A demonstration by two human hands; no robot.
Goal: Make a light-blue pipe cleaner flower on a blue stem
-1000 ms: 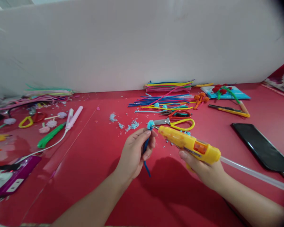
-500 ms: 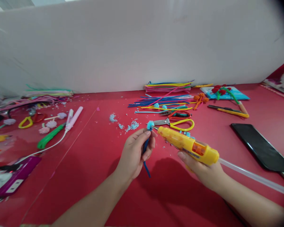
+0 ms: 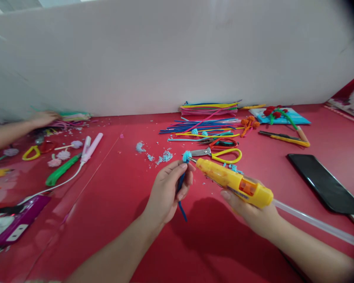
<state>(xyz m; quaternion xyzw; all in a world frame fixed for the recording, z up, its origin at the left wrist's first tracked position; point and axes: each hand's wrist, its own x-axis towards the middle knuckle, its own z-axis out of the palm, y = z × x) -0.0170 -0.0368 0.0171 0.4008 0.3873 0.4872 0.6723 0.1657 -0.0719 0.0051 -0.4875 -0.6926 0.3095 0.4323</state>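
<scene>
Between the thumb and fingers of my left hand is a dark blue pipe cleaner, its tail hanging below the palm. A light blue fuzzy tuft sits at its upper end, just above my fingertips. My right hand is wrapped round a yellow glue gun, with a long clear glue stick running out of its back. The gun's metal nozzle points left and meets the tuft or lies right beside it. Behind the nozzle lie yellow-handled scissors.
Light blue clippings lie beyond my left hand. Pipe cleaners are piled by the white partition. A phone is at right. At left are a purple power strip, a pink hair straightener and another person's hand.
Another person's arm has come in from the left edge, its hand over the pipe cleaners there. My hands, the glue gun and the blue pipe cleaner have hardly moved.
</scene>
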